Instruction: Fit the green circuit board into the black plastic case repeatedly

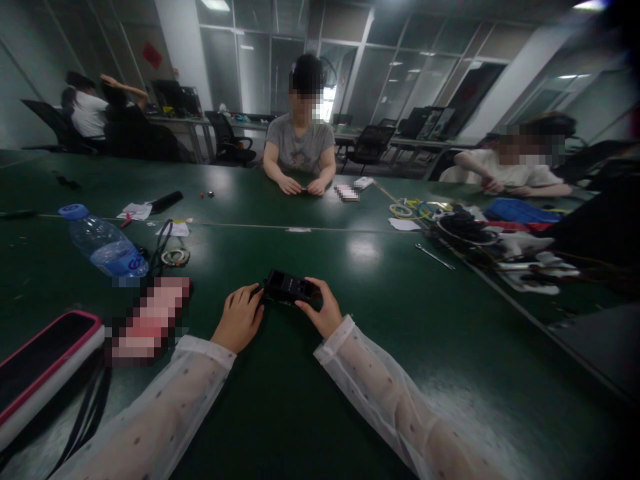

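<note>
A small black box-shaped device (pixel 289 287) with recesses in its upper face lies on the green table in front of me; I cannot tell its exact kind. My right hand (pixel 324 310) grips its right end between thumb and fingers. At the left end, my left hand (pixel 241 317) rests low over the table, its fingers loosely bent and a little apart. The left fingertips are at or just touching the device's edge. Sheer white dotted sleeves cover both forearms.
To the left are a water bottle (pixel 107 247), a blurred-out pink item (pixel 153 320) and a pink-rimmed device (pixel 47 367). A wrench (pixel 434 257) and tangled cables (pixel 465 227) lie to the right. A person (pixel 300 143) sits opposite, another (pixel 515 160) at right.
</note>
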A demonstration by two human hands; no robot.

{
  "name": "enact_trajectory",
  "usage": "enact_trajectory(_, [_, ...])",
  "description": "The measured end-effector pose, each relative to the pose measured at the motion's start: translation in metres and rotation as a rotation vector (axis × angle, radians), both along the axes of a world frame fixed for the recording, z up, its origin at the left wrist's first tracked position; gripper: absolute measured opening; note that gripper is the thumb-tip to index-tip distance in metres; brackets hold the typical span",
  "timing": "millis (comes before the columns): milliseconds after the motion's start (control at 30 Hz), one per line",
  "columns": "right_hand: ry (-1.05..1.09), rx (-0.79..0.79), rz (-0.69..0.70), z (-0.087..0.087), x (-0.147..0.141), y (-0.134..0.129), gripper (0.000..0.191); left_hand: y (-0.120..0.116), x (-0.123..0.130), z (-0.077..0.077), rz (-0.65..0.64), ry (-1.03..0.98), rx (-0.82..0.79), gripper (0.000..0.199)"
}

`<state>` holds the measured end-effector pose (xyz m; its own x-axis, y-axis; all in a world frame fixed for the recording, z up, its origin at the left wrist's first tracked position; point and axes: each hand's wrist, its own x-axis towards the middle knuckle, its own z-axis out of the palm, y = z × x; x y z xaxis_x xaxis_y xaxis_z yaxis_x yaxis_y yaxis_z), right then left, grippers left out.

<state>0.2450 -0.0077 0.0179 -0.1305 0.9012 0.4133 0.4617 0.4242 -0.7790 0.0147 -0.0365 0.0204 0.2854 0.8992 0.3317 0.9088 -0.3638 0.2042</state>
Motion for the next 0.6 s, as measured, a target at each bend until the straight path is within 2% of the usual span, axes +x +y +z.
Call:
enact_trajectory(200, [-0.077,-0.063,0.027,-0.0046,0.0002,0.0015,0.049,0.0001,0.0012,0.0019,0.009,0.028,-0.021,0.033])
enact_trajectory(433, [-0.101,-0.081,0.028,-0.0060,0.0006,0.0013,0.055,0.0012,0.0012,-0.0012,0.032,0.004,-0.016,0.043])
enact_trajectory(600, [-0.123,-0.080,0.034,-0.0074,0.0011,0.0018,0.057,0.0001,0.0013,0.0012,0.027,0.003,-0.027,0.042])
